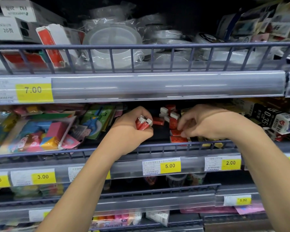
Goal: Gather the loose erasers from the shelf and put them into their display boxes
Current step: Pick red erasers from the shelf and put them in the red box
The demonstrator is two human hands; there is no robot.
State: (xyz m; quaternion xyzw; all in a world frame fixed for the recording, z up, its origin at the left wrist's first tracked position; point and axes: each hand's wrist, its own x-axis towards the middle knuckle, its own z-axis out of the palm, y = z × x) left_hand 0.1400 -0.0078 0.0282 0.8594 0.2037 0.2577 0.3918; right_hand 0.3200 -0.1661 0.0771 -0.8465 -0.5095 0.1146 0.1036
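While both bare arms reached into the middle tier of the grey wire-fronted shelf (157, 145), the left hand (132, 129) was curled tight, its grip pressed together around a small bundle of red-sleeved erasers with white ends (143, 123). Those held erasers lay side by side, long axes slanting up and to the right, white tips poking out past the fingers toward the back of the shelf. Over on the other side, the right hand (206, 122) hung palm down with fingers bent, thumb and fingertips pinching the edge of a flat red eraser (176, 132) lying near the front rail. Just below it sat another flat red eraser (178, 139), its long axis running left to right along the rail. Behind them, a loose heap of red-and-white erasers (170, 115) was jumbled on the dark shelf floor, some upright, some tipped, pointing every which way. Left of the hands lay bagged colourful erasers (32, 134). A yellow 5.00 price tag (170, 165) sat on the strip beneath.
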